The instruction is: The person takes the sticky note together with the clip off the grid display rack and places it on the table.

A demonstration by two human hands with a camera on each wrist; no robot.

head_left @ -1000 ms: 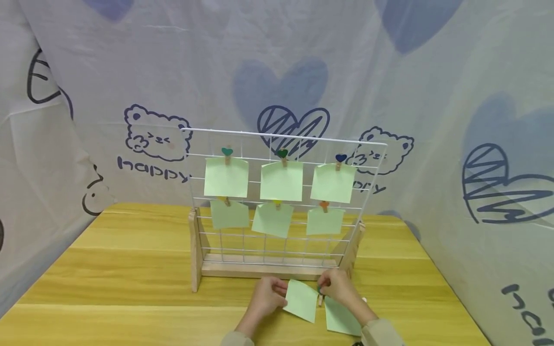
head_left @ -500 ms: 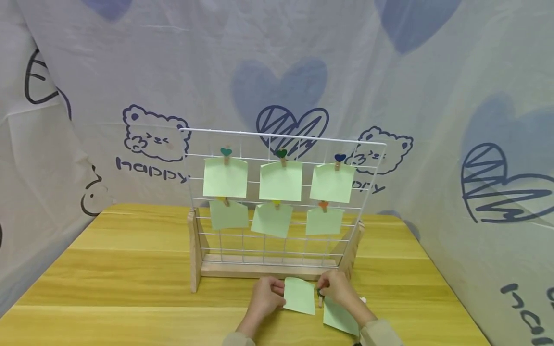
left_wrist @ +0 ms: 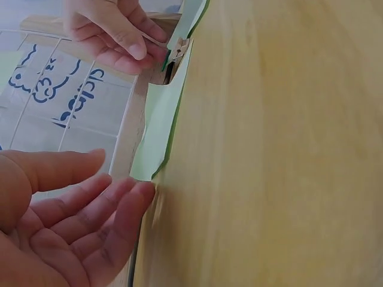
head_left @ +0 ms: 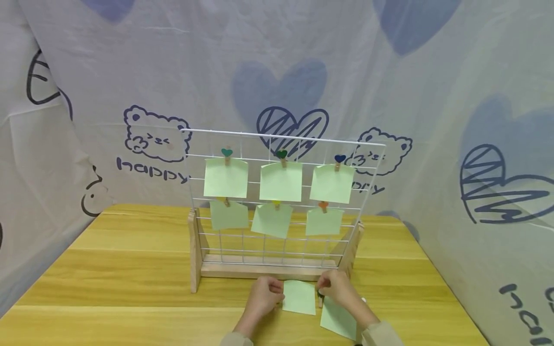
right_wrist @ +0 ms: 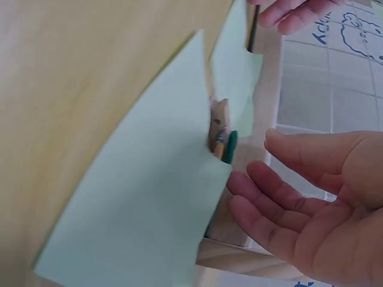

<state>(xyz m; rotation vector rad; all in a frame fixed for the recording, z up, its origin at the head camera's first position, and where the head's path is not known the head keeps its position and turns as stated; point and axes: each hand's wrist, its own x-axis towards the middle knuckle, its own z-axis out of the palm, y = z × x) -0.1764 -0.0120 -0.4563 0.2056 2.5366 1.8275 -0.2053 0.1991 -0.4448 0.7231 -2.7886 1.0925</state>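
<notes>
Wood-grained bench (head_left: pixel 130 274), patterned curtain (head_left: pixel 277 43) behind. Both forearms angle inward, low before a wire rack (head_left: pixel 266 271). Left hand (head_left: pixel 263 293): relaxed, thumb clear of loosely bent fingers, fingertips at the edge of a pale green note (head_left: pixel 299 297) lying between the hands. Right hand (head_left: pixel 338 286): likewise relaxed, thumb apart, fingertips just beside a green-topped clip (right_wrist: pixel 219 128). Second note (head_left: pixel 337 318) lies beneath the right wrist.

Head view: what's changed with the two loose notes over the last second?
The note between the hands slid slightly left and turned; its far edge is now nearly level. The note by the right forearm swung its near end left. No clear grasp or release. Left hand, right hand, loose clip and rack stayed roughly put.
</notes>
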